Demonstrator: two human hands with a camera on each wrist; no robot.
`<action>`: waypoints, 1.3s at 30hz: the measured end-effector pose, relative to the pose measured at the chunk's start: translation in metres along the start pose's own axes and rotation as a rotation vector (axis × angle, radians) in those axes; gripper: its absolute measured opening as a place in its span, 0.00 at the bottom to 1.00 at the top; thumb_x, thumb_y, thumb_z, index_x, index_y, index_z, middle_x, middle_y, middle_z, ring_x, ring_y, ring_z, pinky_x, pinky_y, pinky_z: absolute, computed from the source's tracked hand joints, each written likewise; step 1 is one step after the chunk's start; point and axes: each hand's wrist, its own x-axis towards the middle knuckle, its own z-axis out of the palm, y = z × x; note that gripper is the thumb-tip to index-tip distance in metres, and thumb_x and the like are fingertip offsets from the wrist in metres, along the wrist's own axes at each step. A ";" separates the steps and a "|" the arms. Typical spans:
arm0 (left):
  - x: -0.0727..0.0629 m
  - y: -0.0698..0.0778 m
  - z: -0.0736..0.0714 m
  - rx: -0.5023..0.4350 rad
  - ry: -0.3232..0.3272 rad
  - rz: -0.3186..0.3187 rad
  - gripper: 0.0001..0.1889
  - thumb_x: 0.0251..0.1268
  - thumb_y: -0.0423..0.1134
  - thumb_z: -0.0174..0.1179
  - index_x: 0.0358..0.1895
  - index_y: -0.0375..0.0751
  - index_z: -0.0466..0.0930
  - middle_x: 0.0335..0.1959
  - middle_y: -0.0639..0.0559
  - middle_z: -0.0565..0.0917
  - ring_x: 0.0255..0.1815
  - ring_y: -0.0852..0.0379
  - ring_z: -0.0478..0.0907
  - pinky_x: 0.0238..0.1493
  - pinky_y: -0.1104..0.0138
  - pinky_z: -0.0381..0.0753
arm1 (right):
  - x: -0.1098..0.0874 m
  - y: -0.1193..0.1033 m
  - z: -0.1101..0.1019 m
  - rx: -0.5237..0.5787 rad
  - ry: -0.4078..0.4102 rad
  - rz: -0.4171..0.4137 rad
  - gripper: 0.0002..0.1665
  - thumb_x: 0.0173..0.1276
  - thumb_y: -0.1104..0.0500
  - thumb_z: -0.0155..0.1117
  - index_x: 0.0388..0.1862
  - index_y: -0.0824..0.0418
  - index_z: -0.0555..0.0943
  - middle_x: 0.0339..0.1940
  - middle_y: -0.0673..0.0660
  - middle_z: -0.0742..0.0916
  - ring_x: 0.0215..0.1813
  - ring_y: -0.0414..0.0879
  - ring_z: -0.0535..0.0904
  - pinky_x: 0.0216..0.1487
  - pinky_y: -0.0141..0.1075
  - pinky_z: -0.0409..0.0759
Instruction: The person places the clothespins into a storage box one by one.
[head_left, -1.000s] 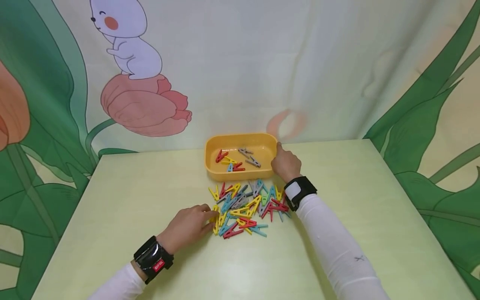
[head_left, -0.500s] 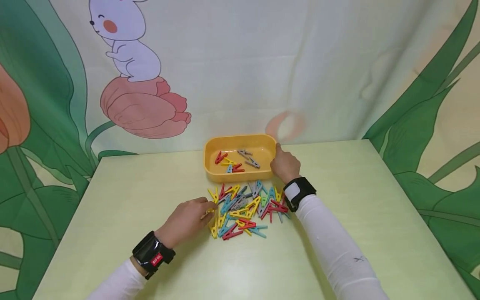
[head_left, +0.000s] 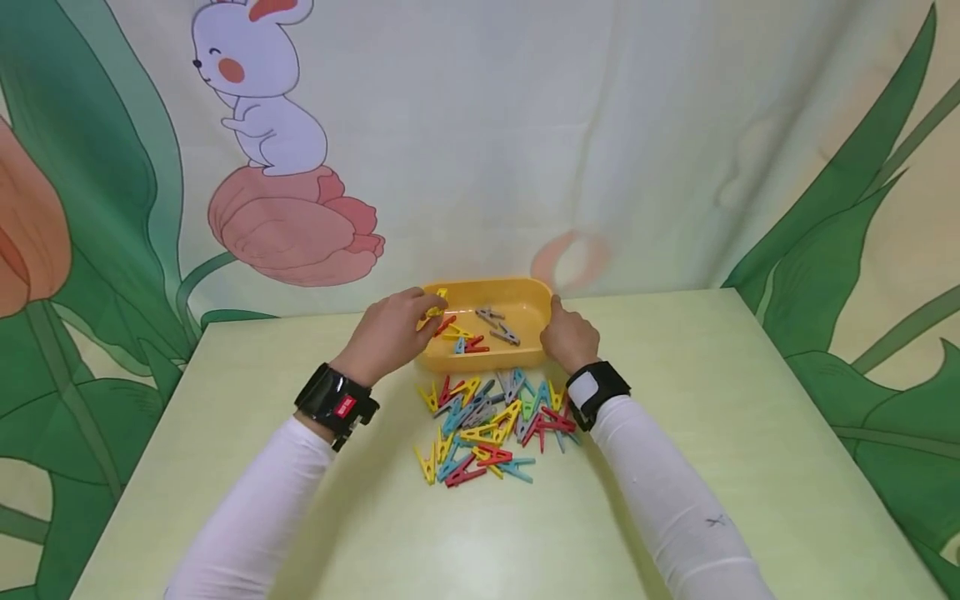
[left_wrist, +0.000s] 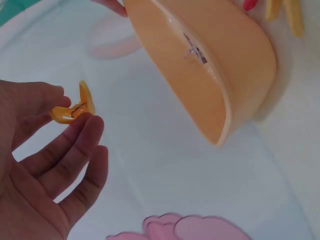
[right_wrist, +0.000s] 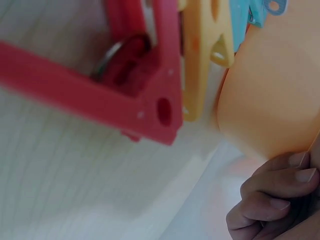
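My left hand [head_left: 392, 330] pinches a yellow clothespin [left_wrist: 85, 100] between thumb and fingertips, over the left end of a yellow plastic tub [head_left: 483, 362]. The left wrist view has the clothespin held in the air, apart from the tub. At the tub's right end, my right hand [head_left: 572, 335] grips the wall, thumb at the rim; curled fingers [right_wrist: 267, 200] show in the right wrist view. Inside the tub lie several red, yellow, blue and grey clothespins [head_left: 506, 333]. The left hand hides the tub's left corner.
A loose pile of clothespins [head_left: 495, 433] in several colours lies on the pale table [head_left: 480, 542] just in front of the tub. A red clothespin [right_wrist: 145, 100] is close to the right wrist camera. Behind the table hangs a printed curtain [head_left: 465, 150].
My left hand has picked a yellow clothespin from the pile's left edge and carried it up and forward to the tub. My right hand stays on the tub.
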 end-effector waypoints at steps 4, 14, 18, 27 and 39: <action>0.029 -0.004 0.016 -0.013 -0.026 -0.024 0.15 0.69 0.43 0.59 0.55 0.44 0.82 0.42 0.48 0.84 0.36 0.52 0.79 0.36 0.62 0.82 | 0.002 0.001 0.001 0.006 0.011 -0.001 0.39 0.71 0.56 0.51 0.79 0.58 0.55 0.25 0.58 0.80 0.22 0.49 0.74 0.22 0.36 0.67; 0.058 -0.021 0.057 -0.067 -0.133 -0.131 0.17 0.70 0.43 0.58 0.58 0.41 0.81 0.47 0.45 0.84 0.43 0.49 0.78 0.49 0.58 0.82 | 0.002 0.003 0.008 0.011 -0.005 0.003 0.39 0.71 0.56 0.51 0.79 0.57 0.55 0.24 0.58 0.81 0.21 0.49 0.74 0.20 0.36 0.67; 0.062 -0.023 0.065 -0.067 -0.139 -0.134 0.18 0.70 0.44 0.58 0.59 0.42 0.80 0.49 0.45 0.84 0.45 0.48 0.79 0.51 0.57 0.82 | 0.002 0.003 0.009 0.013 0.021 -0.006 0.39 0.70 0.57 0.52 0.79 0.58 0.57 0.24 0.58 0.81 0.21 0.49 0.74 0.20 0.36 0.67; 0.059 -0.022 0.060 -0.121 -0.163 -0.102 0.32 0.70 0.51 0.58 0.74 0.48 0.64 0.66 0.42 0.77 0.64 0.42 0.76 0.61 0.49 0.78 | 0.004 0.006 0.007 0.008 0.030 -0.028 0.39 0.70 0.57 0.51 0.79 0.59 0.57 0.25 0.59 0.81 0.21 0.49 0.75 0.20 0.36 0.67; -0.001 0.010 0.016 0.022 -0.055 0.068 0.40 0.64 0.58 0.60 0.77 0.53 0.57 0.74 0.46 0.66 0.75 0.44 0.61 0.72 0.45 0.64 | 0.004 0.004 0.005 0.008 0.028 -0.026 0.38 0.71 0.56 0.51 0.79 0.59 0.57 0.25 0.59 0.81 0.22 0.50 0.75 0.22 0.36 0.67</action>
